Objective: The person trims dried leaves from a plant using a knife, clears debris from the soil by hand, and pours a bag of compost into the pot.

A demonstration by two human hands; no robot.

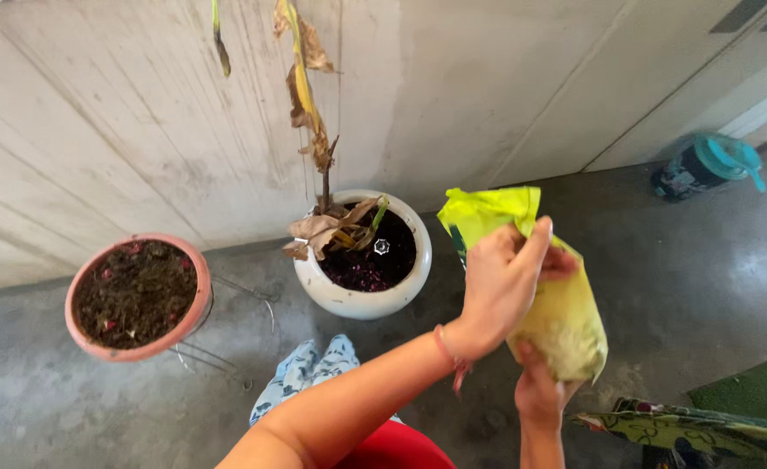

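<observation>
Head view: camera looks down on a grey concrete floor (705,278) meeting a pale wall (123,113).
Yellow bag: soft yellow-green pouch (566,317), at 3 o'clock of frame centre, held in the air between both hands, well above the floor; its top flap is folded over and points to 11 o'clock.
Left hand (498,291): crosses from 7 o'clock, fingers wrapped and closed on the bag's upper part, just below the flap. Judged reason: this steadies the mouth of a limp pouch.
Right hand (540,391): comes up from 6 o'clock, closed on the bag's bulging lower end, bearing the weight from beneath.
White pot (362,304): round, glazed, on the floor at 9 o'clock of the bag, near but apart. It holds dark soil (370,265) and a dried, brown-leaved plant (310,104) that rises along the wall.
Terracotta pot (136,300): at 9 o'clock of the frame, filled with soil, raised on a wire stand (227,352).
Bottle (705,165): teal-lidded, lying at 2 o'clock by the wall.
Other items: patterned cloth (696,426) and green mat (753,386) at 4 o'clock.
</observation>
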